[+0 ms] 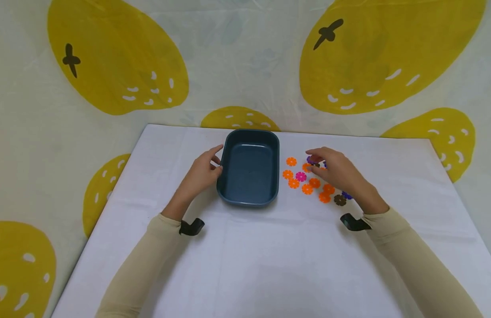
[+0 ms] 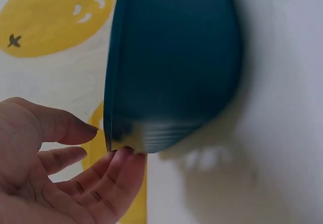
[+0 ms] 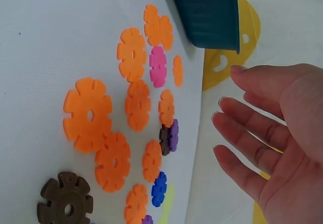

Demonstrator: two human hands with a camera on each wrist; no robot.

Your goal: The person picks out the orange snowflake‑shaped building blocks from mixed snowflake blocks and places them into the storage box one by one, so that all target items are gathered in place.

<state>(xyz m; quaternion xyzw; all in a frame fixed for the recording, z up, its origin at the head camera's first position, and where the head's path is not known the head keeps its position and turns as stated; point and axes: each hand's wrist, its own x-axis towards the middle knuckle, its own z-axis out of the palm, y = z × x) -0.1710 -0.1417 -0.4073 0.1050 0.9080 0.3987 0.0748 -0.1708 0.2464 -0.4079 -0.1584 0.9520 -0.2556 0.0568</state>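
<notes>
A dark teal rectangular basin (image 1: 248, 174) stands on the white-covered table with nothing inside. At its left side is my left hand (image 1: 202, 171), with thumb and fingertips spread along the rim; in the left wrist view the fingertips (image 2: 128, 171) are right at the basin's edge. My right hand (image 1: 336, 170) hovers over flower-shaped plastic discs, its fingers loosely bent and nothing between them. Most discs are orange (image 3: 88, 115); among them lie a pink disc (image 3: 158, 66), a brown disc (image 3: 66, 200), a blue disc (image 3: 159, 189) and a purple one. The hand hides some discs in the head view.
The table (image 1: 249, 256) carries a white cloth and ends at a back edge just behind the basin. Beyond it hangs a pale backdrop (image 1: 245, 57) with large yellow fruit shapes. A black wrist mount (image 1: 191, 227) juts from the left sleeve, another (image 1: 353, 222) from the right.
</notes>
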